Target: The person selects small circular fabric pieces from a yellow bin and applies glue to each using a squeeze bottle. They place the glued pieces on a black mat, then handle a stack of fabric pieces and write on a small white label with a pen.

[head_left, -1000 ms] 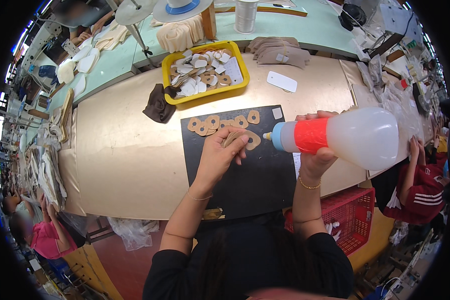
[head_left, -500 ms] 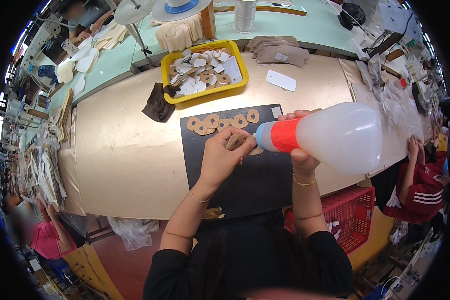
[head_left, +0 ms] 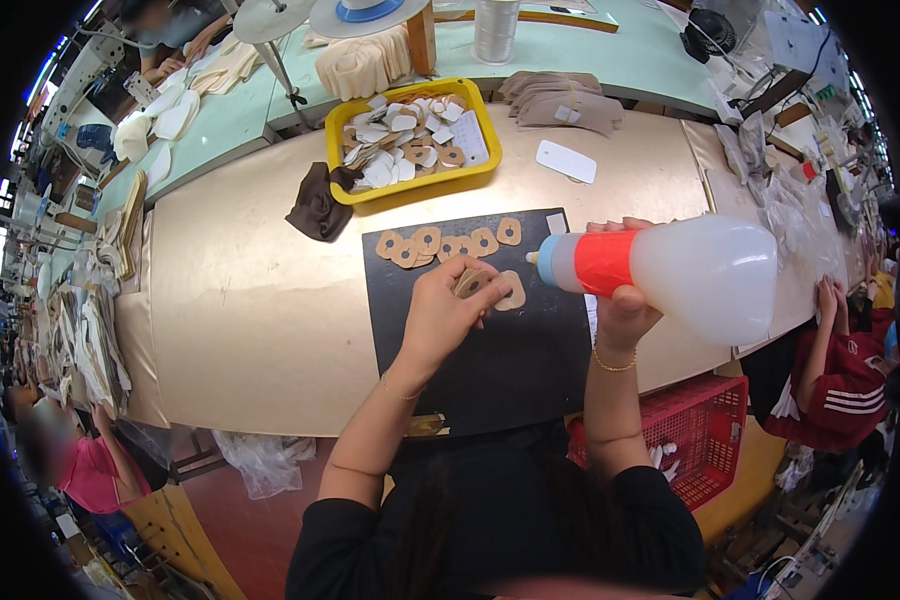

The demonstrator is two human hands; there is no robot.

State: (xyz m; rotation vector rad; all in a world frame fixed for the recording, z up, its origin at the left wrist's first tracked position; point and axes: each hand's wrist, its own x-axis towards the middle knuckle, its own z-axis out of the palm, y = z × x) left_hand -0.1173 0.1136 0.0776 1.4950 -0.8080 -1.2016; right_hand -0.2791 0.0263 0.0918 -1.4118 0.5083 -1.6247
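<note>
My right hand (head_left: pixel 627 316) is wrapped round a large translucent squeeze bottle (head_left: pixel 710 276) with a red band and a light blue collar. The bottle lies nearly level, its nozzle pointing left, apart from the pieces. In my left hand (head_left: pixel 440 312) is a small stack of tan patches (head_left: pixel 469 284) with dark centres. One tan patch (head_left: pixel 512 291) sits at my left fingertips, over the black mat (head_left: pixel 470 375). Several similar patches (head_left: pixel 427 240) lie in an overlapping row along the mat's far side.
A yellow tray (head_left: pixel 410 192) of white and tan pieces stands beyond the mat, with a dark brown cloth (head_left: pixel 320 205) beside it. A white card (head_left: pixel 567 161) and stacked grey-brown sheets (head_left: pixel 565 103) lie far right. Below the table edge is a red crate (head_left: pixel 705 440). Co-workers sit around.
My right hand has drawn the bottle to the right, away from my left fingers. The patch at my left fingertips now shows more fully. My left hand has hardly moved.
</note>
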